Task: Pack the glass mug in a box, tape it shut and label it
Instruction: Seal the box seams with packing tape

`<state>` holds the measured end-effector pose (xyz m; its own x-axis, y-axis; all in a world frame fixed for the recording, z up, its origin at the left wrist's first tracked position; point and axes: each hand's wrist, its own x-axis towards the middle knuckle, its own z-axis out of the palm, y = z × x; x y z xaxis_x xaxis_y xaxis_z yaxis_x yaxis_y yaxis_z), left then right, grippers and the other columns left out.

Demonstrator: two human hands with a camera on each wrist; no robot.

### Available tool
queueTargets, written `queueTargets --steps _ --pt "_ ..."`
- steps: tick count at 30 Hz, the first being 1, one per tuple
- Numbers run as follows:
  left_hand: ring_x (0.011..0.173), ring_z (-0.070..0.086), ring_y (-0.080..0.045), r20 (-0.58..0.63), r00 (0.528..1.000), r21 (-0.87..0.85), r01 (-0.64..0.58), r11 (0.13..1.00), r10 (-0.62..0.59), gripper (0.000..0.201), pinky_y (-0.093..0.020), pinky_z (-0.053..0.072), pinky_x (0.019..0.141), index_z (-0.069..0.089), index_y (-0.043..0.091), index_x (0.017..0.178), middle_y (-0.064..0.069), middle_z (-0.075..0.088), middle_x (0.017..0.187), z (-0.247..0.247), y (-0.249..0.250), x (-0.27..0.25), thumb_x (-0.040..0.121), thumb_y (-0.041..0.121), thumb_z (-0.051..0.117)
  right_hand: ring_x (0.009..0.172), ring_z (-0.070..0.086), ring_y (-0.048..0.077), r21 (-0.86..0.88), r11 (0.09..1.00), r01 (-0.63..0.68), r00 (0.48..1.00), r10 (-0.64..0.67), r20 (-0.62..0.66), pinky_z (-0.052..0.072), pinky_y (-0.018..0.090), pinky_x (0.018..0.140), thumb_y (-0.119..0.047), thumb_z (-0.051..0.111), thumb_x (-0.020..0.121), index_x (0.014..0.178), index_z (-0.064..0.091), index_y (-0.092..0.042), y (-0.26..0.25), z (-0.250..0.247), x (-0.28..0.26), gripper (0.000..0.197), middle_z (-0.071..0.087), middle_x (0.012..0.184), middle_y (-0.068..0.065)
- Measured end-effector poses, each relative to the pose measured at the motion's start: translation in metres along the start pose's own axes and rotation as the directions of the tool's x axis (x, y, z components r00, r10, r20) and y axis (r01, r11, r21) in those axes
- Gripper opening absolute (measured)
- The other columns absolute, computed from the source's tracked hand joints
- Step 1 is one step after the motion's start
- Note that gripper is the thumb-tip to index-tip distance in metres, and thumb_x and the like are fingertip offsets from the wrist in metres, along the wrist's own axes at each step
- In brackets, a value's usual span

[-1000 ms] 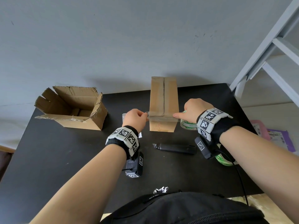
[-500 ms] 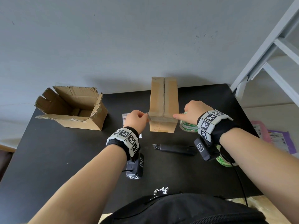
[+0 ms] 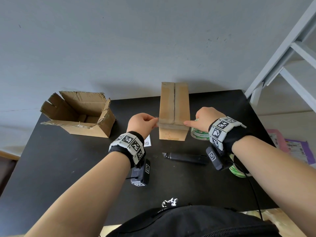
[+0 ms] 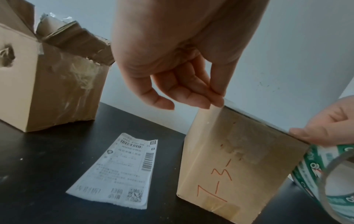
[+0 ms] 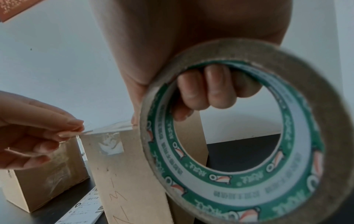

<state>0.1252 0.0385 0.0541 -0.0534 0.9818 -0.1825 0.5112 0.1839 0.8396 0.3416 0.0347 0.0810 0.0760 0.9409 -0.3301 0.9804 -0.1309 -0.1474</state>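
A black table [image 3: 51,168] is set against a plain grey wall [image 3: 119,40]; a pale slanted frame [image 3: 282,57] is seen at the far right. On the table, an open, torn carton [image 3: 80,115] is placed at the far left, a printed shipping label [image 4: 118,171] lies flat between it and the tall box, and a black utility knife [image 3: 186,157] is laid near the middle.

The tall box [image 3: 174,106] stands upright at the centre, its top flaps closed with a dark seam between them; red handwritten marks are visible on its near face. The glass mug is not visible.

A strip of clear tape [image 3: 171,124] is stretched across the near top edge of the box. Its free end is pinched in the grip of the left hand [image 3: 142,124], thumb against fingertips. The tape roll [image 5: 239,136] is held in the right hand [image 3: 203,117], fingers curled through its core, with the index finger extended and pressed on the box's right top corner.
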Motion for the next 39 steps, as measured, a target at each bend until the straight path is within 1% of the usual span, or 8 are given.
queueTargets --steps 4,7,10,15,23,30,35,39 --pt "0.074 0.064 -0.01 -0.027 0.999 0.015 -0.043 0.999 0.044 0.013 -0.032 0.055 0.077 0.066 0.024 0.076 0.009 0.067 0.069 -0.001 0.006 -0.002 0.088 0.028 0.062 0.055 0.051 0.016 0.004 1.0 0.004 1.0 -0.004 -0.01 0.037 0.025 0.049 -0.065 0.052 0.081 0.06 0.05 -0.012 0.0 0.0 -0.001 0.057 0.052 0.06 0.001" --pt "0.074 0.064 -0.01 -0.017 0.998 0.05 -0.064 0.997 0.065 0.013 -0.036 0.056 0.078 0.067 0.022 0.08 0.01 0.067 0.068 -0.003 0.009 -0.003 0.088 0.029 0.06 0.053 0.049 0.015 0.009 1.0 0.005 1.0 -0.005 -0.01 0.035 0.025 0.048 -0.064 0.053 0.081 0.058 0.049 -0.012 0.001 0.0 -0.002 0.057 0.051 0.059 0.001" --pt "0.075 0.065 -0.011 -0.022 0.997 0.073 -0.075 0.995 0.076 0.013 -0.04 0.056 0.079 0.065 0.024 0.08 0.01 0.068 0.068 -0.003 0.01 -0.004 0.088 0.03 0.058 0.053 0.05 0.016 0.032 0.999 0.003 1.0 -0.002 -0.007 0.036 0.025 0.049 -0.065 0.053 0.08 0.058 0.049 -0.012 0.002 0.001 0.0 0.058 0.051 0.058 0.001" --pt "0.073 0.066 -0.011 -0.027 0.993 0.077 -0.109 0.991 0.111 0.012 -0.041 0.057 0.077 0.064 0.024 0.08 0.011 0.067 0.066 -0.004 0.016 -0.006 0.089 0.029 0.056 0.053 0.05 0.016 0.042 0.999 0.015 1.0 -0.015 -0.001 0.036 0.025 0.05 -0.066 0.053 0.079 0.059 0.051 -0.011 0.003 0.002 0.002 0.058 0.051 0.058 0.002" --pt "0.077 0.064 -0.011 -0.007 0.998 0.103 -0.055 0.993 0.056 0.012 -0.041 0.055 0.08 0.064 0.023 0.085 0.01 0.068 0.071 -0.002 0.006 -0.002 0.09 0.031 0.056 0.049 0.044 0.016 0.055 0.998 0.007 1.0 -0.007 -0.003 0.032 0.025 0.047 -0.065 0.054 0.079 0.055 0.044 -0.012 0.003 0.002 0.001 0.059 0.045 0.055 0.0" --pt "0.077 0.066 -0.014 0.002 1.0 0.081 0.002 0.997 -0.002 0.014 -0.042 0.055 0.081 0.065 0.023 0.081 0.009 0.069 0.07 0.004 -0.005 0.005 0.088 0.032 0.057 0.052 0.047 0.016 0.052 0.999 -0.009 1.0 0.008 0.018 0.033 0.026 0.048 -0.065 0.053 0.081 0.058 0.047 -0.012 0.002 0.002 0.001 0.058 0.049 0.058 0.001" --pt "0.076 0.065 -0.011 -0.006 0.999 0.032 0.036 0.999 -0.036 0.016 -0.036 0.055 0.08 0.065 0.022 0.075 0.009 0.069 0.069 0.009 -0.012 0.007 0.087 0.031 0.058 0.056 0.051 0.016 0.024 1.0 -0.002 1.0 0.001 0.021 0.037 0.026 0.05 -0.065 0.051 0.081 0.061 0.052 -0.011 0.002 0.002 0.002 0.058 0.053 0.06 0.001" --pt "0.078 0.065 -0.014 0.013 0.998 -0.02 0.067 0.998 -0.067 0.019 -0.034 0.054 0.082 0.065 0.021 0.074 0.009 0.069 0.068 0.012 -0.014 0.008 0.088 0.03 0.058 0.056 0.051 0.016 0.016 1.0 0.005 1.0 -0.005 0.017 0.037 0.026 0.05 -0.064 0.051 0.081 0.061 0.054 -0.01 0.002 0.002 0.003 0.058 0.053 0.06 0.001"
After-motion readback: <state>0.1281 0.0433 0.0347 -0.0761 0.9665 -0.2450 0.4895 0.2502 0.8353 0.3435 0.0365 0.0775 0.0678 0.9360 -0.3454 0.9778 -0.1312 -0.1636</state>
